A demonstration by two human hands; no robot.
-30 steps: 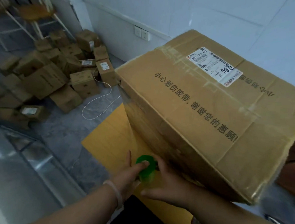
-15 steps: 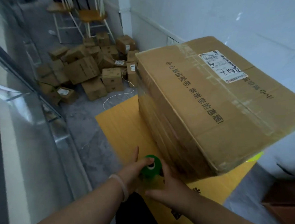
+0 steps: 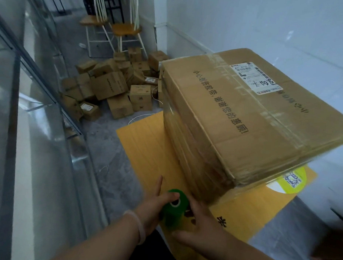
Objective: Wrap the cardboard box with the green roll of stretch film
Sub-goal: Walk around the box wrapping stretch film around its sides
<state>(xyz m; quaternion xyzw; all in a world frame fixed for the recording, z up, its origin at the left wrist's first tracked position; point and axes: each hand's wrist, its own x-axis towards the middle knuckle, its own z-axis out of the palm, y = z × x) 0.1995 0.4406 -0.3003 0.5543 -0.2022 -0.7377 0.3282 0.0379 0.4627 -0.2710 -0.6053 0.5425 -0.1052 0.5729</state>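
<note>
- Left hand and right hand both grip the green roll
- Roll sits by the film-covered box corner, above the yellow board

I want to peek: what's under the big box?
The cardboard box sits on a yellow board with a QR sticker poking out. Whatever lies beneath its middle is hidden.

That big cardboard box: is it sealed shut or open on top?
Shut. The cardboard box has its top flaps lying flat and closed, with clear tape running across them and a shipping label stuck over the tape.
</note>
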